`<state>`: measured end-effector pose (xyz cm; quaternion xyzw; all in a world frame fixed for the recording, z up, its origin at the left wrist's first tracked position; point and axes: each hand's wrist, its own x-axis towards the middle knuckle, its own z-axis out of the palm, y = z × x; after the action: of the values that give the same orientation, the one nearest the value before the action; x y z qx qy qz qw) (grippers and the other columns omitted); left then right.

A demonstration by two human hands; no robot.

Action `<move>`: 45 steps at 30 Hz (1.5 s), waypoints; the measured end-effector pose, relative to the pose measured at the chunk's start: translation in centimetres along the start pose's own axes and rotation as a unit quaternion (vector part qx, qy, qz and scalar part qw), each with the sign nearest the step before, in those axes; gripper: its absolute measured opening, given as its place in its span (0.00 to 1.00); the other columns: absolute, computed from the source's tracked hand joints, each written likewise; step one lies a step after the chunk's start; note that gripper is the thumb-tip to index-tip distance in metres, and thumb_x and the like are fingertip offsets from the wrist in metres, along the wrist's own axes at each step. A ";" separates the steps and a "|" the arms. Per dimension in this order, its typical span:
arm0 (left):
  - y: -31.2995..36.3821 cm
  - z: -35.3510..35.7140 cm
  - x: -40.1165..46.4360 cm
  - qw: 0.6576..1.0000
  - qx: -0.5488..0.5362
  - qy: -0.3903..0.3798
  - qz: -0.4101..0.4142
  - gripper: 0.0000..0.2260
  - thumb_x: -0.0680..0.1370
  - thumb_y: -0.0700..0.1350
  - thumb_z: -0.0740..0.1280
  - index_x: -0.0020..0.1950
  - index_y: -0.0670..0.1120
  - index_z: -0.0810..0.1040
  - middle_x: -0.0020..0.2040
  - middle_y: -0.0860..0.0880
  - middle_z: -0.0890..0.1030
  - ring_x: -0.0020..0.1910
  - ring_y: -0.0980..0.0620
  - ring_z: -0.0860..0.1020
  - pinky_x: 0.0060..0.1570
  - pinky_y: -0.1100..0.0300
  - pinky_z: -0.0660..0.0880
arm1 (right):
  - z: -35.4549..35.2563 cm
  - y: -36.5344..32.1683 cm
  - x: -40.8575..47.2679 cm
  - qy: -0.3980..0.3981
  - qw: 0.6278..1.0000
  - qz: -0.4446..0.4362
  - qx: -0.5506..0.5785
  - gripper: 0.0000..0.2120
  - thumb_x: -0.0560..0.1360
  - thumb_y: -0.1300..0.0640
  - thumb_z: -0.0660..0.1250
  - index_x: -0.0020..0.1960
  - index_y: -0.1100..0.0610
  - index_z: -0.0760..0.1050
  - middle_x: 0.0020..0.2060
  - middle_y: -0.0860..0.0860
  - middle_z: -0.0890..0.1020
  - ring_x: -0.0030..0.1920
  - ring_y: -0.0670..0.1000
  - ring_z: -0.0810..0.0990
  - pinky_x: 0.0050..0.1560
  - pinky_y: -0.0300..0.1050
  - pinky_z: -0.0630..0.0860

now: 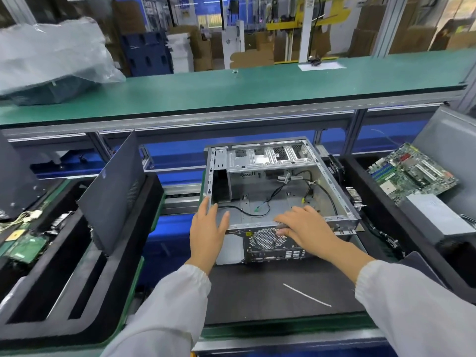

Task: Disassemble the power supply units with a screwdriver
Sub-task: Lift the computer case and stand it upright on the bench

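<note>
Factory workbenches and stacked cardboard boxes fill the background behind a dark worktop [270,287] where an emptied desktop computer case [280,186] lies open side up, loose black cables [260,202] trailing across its floor. The left hand [208,230] rests flat, fingers straight, against the case's near left corner, while the right hand [304,228] curls over the near rear rim above the perforated fan grille [265,238]; no screwdriver is visible. Thin sheet steel, the case looks light but rigid with sharp edges, best held by its folded rims, and a motherboard [412,173] sits in a bin to the right.
</note>
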<state>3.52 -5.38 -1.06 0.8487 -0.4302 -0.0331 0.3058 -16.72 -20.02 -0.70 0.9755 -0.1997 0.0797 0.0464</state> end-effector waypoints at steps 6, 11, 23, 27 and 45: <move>0.2 0.9 4.0 1.000 0.017 -0.008 -0.003 0.21 0.82 0.53 0.59 0.72 0.43 0.71 0.79 0.49 0.58 0.69 0.45 0.69 0.65 0.49 0.69 | 0.4 2.3 3.0 -0.008 1.000 -0.001 0.015 0.17 0.80 0.42 0.56 0.63 0.48 0.72 0.52 0.43 0.80 0.53 0.48 0.73 0.52 0.43 0.63; 0.7 1.6 6.9 1.000 0.012 -0.007 -0.010 0.21 0.82 0.52 0.60 0.72 0.43 0.70 0.78 0.49 0.59 0.70 0.45 0.69 0.66 0.49 0.68 | 1.1 4.5 5.5 -0.003 0.999 -0.008 0.031 0.17 0.79 0.41 0.57 0.61 0.49 0.73 0.49 0.45 0.80 0.52 0.49 0.73 0.50 0.44 0.63; 0.3 0.7 13.0 0.989 -0.080 -0.044 -0.113 0.26 0.80 0.39 0.64 0.77 0.43 0.59 0.71 0.46 0.69 0.68 0.45 0.70 0.64 0.53 0.68 | -1.3 13.1 10.5 0.041 0.957 0.213 0.195 0.22 0.78 0.53 0.66 0.68 0.59 0.67 0.61 0.54 0.73 0.63 0.54 0.70 0.63 0.49 0.68; 1.1 0.5 16.6 0.980 -0.035 -0.106 -0.163 0.05 0.79 0.39 0.63 0.53 0.42 0.68 0.46 0.46 0.73 0.44 0.47 0.71 0.36 0.61 0.66 | 0.2 15.5 10.9 -0.010 0.940 0.313 0.136 0.28 0.77 0.62 0.65 0.72 0.64 0.57 0.68 0.60 0.66 0.67 0.58 0.65 0.63 0.48 0.67; 0.0 1.9 18.4 0.977 -0.115 -0.057 -0.171 0.10 0.77 0.31 0.61 0.40 0.44 0.67 0.38 0.47 0.71 0.33 0.53 0.68 0.29 0.62 0.63 | 1.7 17.9 11.3 0.000 0.812 0.491 0.315 0.11 0.76 0.63 0.64 0.58 0.64 0.73 0.49 0.61 0.77 0.48 0.61 0.76 0.43 0.48 0.73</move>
<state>14.47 -20.16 1.19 0.8654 -0.2891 -0.1825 0.3663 -13.31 -40.91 0.65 0.7092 -0.6157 0.1504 -0.3087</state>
